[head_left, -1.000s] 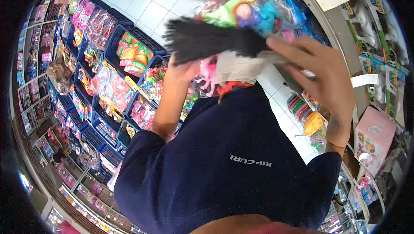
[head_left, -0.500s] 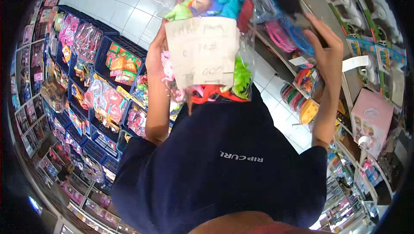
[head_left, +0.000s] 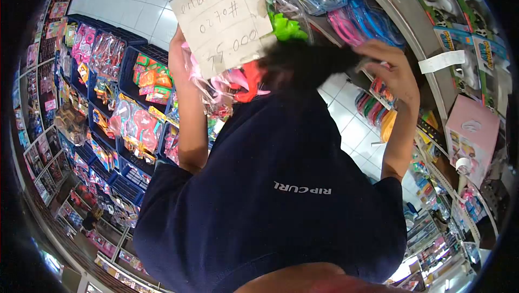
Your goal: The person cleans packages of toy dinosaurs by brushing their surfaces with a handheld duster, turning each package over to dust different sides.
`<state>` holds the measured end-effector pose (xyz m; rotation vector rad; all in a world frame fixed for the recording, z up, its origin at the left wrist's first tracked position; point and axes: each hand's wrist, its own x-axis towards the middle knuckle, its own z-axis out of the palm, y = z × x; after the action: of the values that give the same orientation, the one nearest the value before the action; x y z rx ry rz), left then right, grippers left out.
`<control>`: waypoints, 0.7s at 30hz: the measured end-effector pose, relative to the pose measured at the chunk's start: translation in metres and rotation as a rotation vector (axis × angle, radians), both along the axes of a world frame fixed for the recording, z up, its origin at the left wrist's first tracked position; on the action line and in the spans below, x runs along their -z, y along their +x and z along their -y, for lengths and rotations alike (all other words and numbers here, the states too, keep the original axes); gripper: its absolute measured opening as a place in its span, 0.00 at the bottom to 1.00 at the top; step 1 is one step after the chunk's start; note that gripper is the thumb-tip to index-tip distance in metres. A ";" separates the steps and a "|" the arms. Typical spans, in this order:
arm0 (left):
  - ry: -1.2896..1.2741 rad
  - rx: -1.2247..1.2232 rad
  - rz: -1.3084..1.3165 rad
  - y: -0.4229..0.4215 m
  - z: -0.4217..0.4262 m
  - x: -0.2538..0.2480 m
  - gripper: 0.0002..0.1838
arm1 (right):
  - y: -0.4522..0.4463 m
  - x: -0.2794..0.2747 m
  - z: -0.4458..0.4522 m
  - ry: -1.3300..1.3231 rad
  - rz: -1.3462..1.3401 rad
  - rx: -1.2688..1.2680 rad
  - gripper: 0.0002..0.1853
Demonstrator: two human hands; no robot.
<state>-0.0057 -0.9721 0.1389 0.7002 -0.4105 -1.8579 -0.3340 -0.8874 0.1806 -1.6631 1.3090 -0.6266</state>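
Right hand point(head_left: 393, 74) gripping what's probably a black duster point(head_left: 311, 63), bagged toys point(head_left: 287, 27)

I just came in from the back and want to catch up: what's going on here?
A person in a dark shirt is in a shop aisle. Their left hand holds a clear bag of colourful toys with a handwritten card on its front. Their right hand grips a black duster-like thing, blurred, beside the card; whether it touches the bag is unclear. Blue baskets of packaged goods stand to the left.
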 end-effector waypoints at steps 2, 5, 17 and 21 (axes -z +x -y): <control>0.215 -0.263 0.533 -0.009 -0.003 -0.012 0.22 | -0.001 0.008 -0.002 -0.029 0.009 0.082 0.18; -0.123 -0.014 -0.083 0.007 -0.004 0.016 0.23 | -0.008 0.038 -0.008 -0.111 0.006 -0.036 0.14; -0.004 0.144 -0.283 -0.037 0.006 0.044 0.24 | 0.135 0.159 -0.010 0.333 1.433 0.359 0.27; -0.356 -0.043 0.296 -0.051 0.012 0.009 0.22 | 0.114 0.177 0.004 0.626 1.646 0.213 0.26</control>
<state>-0.0565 -0.9843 0.1303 0.7312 -0.8864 -1.5860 -0.2199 -0.8911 0.0037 -0.1495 0.3023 -1.1499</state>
